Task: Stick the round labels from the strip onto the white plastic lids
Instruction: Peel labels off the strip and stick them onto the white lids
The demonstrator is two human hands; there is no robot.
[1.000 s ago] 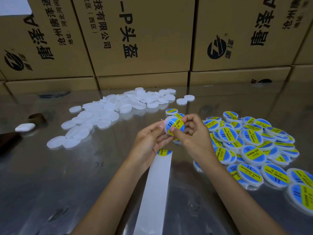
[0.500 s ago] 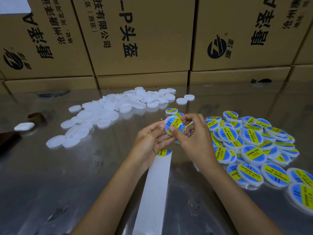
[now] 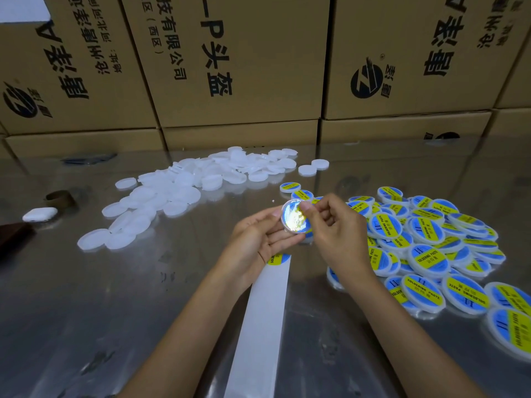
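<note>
My left hand (image 3: 260, 238) cradles a labelled lid (image 3: 293, 220) in its fingers, above the table's middle. Glare washes out the lid's blue and yellow label. My right hand (image 3: 334, 225) pinches the lid's upper right edge, thumb pressing on the label. A white backing strip (image 3: 260, 320) runs from under my left hand toward me, with one round label (image 3: 277, 258) left at its far end. Plain white lids (image 3: 178, 193) lie heaped at the back left. Labelled lids (image 3: 425, 245) pile up on the right.
Stacked cardboard boxes (image 3: 244, 67) wall off the back of the shiny metal table (image 3: 115, 282). A white earbud case (image 3: 40, 214) and a brown tape ring (image 3: 60, 198) sit at the far left, near a dark object (image 3: 11, 234).
The lid has tilted in my hands so its label now catches glare. My right thumb has slid across the label. Both hands stay in about the same place.
</note>
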